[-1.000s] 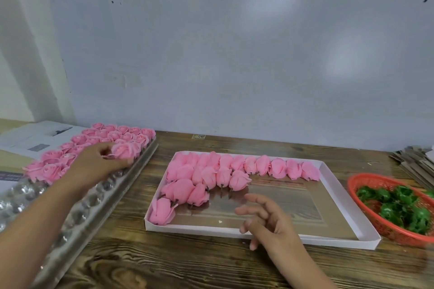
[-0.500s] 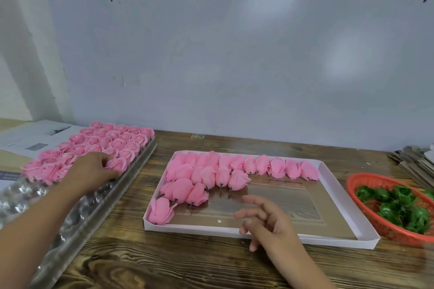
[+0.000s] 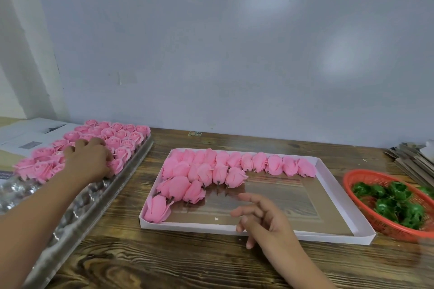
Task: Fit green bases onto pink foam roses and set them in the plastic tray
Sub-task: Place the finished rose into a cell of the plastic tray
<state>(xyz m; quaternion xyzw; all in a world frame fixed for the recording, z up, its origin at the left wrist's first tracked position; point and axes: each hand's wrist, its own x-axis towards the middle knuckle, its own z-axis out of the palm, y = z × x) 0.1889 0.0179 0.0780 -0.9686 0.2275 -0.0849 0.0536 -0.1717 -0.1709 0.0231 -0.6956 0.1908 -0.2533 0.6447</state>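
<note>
Here, the wooden desk carries a clear plastic tray at left, a white box of loose pink roses at centre, and an orange basket of green bases at right. The left hand rests on the tray's seated roses; whether its grip closes on one cannot be told. The right hand hovers, grip relaxed and empty.

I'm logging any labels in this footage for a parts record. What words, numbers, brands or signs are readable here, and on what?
No text can be read.
Printed papers behind the plastic tray: dark print blocks, too blurred to read.
Small sticker on the wooden table by the wall: a coloured patch, too small to read.
White box, orange basket, wall panel: no print visible.
</note>
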